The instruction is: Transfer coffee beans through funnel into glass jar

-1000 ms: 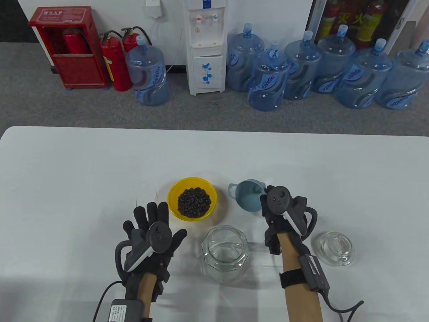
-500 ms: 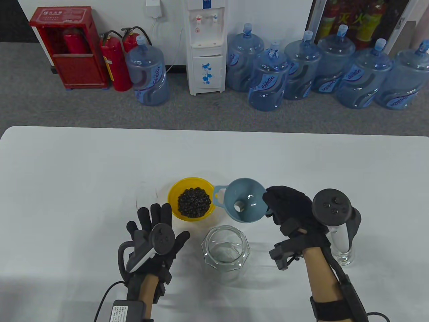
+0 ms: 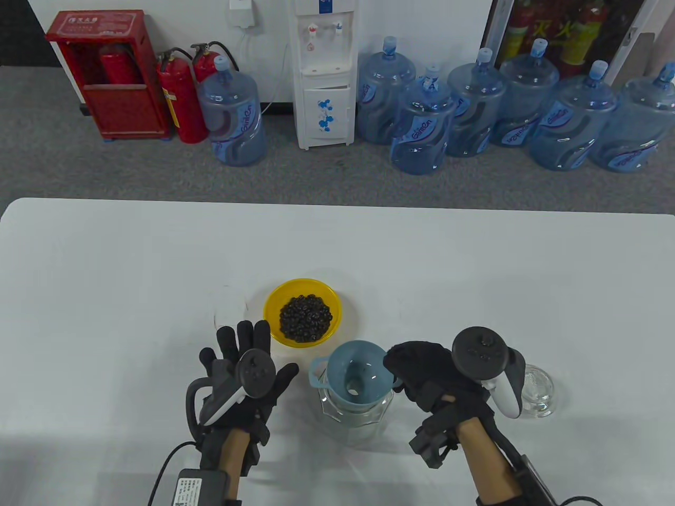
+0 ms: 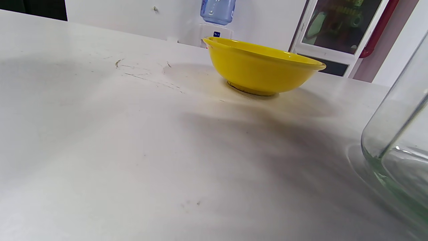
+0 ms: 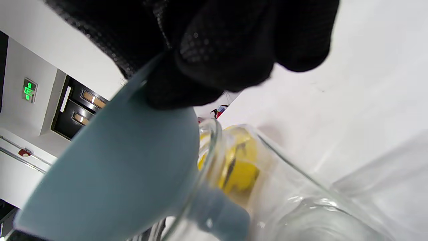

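A yellow bowl (image 3: 303, 312) of dark coffee beans (image 3: 306, 317) sits mid-table; it also shows in the left wrist view (image 4: 264, 68). The clear glass jar (image 3: 356, 416) stands in front of it. My right hand (image 3: 422, 374) pinches the rim of the blue funnel (image 3: 354, 373) and holds it over the jar's mouth. In the right wrist view the funnel (image 5: 110, 174) has its spout in the jar's opening (image 5: 301, 207). My left hand (image 3: 245, 363) rests open and flat on the table, left of the jar, holding nothing.
The glass jar lid (image 3: 538, 392) lies on the table right of my right hand. Beyond the table's far edge stand water bottles (image 3: 422, 126), a dispenser (image 3: 322, 74) and fire extinguishers (image 3: 182, 100).
My right hand took hold of the funnel, lifted it from beside the bowl and carried it toward me onto the jar's mouth. My left hand barely moved.
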`<state>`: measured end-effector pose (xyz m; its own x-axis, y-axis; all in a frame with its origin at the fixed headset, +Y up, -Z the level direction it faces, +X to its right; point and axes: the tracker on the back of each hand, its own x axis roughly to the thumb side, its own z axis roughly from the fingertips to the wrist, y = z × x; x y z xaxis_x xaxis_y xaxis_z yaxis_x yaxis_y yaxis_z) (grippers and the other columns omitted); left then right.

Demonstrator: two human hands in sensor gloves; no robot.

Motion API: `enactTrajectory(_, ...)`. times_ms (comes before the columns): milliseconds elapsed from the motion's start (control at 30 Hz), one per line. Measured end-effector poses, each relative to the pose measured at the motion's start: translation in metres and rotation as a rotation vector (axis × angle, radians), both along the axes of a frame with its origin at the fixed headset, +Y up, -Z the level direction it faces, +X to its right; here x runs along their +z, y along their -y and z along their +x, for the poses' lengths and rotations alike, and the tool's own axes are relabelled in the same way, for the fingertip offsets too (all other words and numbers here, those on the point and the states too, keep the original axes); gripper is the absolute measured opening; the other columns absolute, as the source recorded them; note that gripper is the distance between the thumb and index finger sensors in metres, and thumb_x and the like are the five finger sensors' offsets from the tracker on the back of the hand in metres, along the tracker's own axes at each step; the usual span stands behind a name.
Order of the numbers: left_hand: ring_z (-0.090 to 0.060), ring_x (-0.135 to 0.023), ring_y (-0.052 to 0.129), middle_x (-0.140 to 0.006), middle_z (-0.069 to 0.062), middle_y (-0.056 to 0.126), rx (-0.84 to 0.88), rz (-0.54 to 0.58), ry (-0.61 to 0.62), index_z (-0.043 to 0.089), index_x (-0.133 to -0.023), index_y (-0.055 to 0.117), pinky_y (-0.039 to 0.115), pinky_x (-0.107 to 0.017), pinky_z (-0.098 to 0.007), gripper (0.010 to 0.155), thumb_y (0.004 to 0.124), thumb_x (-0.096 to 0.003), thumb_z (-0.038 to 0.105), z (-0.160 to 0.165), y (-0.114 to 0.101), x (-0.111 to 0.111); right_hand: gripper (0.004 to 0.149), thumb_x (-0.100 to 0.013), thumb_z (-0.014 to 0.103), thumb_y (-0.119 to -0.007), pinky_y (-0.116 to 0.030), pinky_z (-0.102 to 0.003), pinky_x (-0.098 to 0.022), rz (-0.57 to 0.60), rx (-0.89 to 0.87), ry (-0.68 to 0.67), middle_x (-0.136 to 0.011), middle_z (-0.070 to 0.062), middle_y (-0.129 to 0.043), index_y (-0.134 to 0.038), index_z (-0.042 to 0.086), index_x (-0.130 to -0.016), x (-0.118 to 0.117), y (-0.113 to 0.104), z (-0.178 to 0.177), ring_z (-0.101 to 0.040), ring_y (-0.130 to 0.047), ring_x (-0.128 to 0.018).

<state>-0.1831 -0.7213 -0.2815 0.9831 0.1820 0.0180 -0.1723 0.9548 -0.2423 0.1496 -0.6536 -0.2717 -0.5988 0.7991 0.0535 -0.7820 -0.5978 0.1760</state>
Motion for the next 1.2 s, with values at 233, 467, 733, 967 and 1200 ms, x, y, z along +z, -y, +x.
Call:
enactTrajectory(233,-0.043,-0.106,-0.009,-0.122,-0.011,0.0,0.001,-0.011,-0.005,0.027,-0.112,-0.002,0.004,-0.067,-0.066,0.087,0.036,-0.0491,0.074,-0.001,0.001,0.0,0.048,-0.063,0.041,-0.084,-0.08,-0.048,-0.056,0.049,0.073,0.015,-0.055,-0.007,-0.102,-0.088,0.001,-0.088,0.003,0.001,-0.005,-0.01,-0.097,-0.034)
enactTrajectory(467,-0.043,-0.106,-0.009,-0.122,-0.011,0.0,0.006,-0.016,-0.008,0.027,-0.113,0.0,0.004,-0.067,-0.066,0.087,0.036,-0.049,0.073,-0.002,0.001,-0.001,0.063,-0.065,0.057,-0.072,-0.076,-0.051,-0.06,0.068,0.078,0.019,-0.062,-0.009,-0.101,-0.084,0.003,-0.095,0.007,0.002,0.005,-0.015,-0.097,-0.041)
enactTrajectory(733,-0.043,-0.107,-0.007,-0.122,-0.011,0.002,0.009,-0.007,0.003,0.027,-0.115,0.005,0.005,-0.067,-0.066,0.086,0.036,-0.0493,0.073,0.0,0.001,0.0,0.063,-0.066,0.058,-0.065,-0.067,-0.06,-0.069,0.433,0.294,0.359,-0.107,-0.017,-0.078,-0.071,0.015,-0.112,0.02,0.022,0.049,-0.034,-0.084,-0.088)
enactTrajectory(967,-0.041,-0.111,0.005,-0.124,-0.007,0.013,0.03,0.052,-0.042,0.029,-0.117,0.015,0.016,-0.073,-0.065,0.081,0.042,-0.0527,0.07,-0.008,0.005,0.0,0.072,-0.064,0.063,-0.058,-0.041,-0.067,-0.078,0.446,0.583,0.285,-0.13,-0.013,-0.035,-0.044,0.025,-0.124,0.016,0.043,0.054,-0.045,-0.04,-0.116)
enactTrajectory(1200,-0.046,-0.114,0.02,-0.124,-0.013,0.02,0.058,0.063,-0.116,0.024,-0.118,0.021,0.033,-0.077,-0.067,0.082,0.045,-0.0534,0.069,-0.018,0.008,-0.007,0.074,-0.064,0.064,-0.056,-0.034,-0.069,-0.078,0.377,0.624,0.248,-0.13,-0.014,-0.027,-0.035,0.027,-0.125,0.011,0.05,0.053,-0.046,-0.03,-0.116)
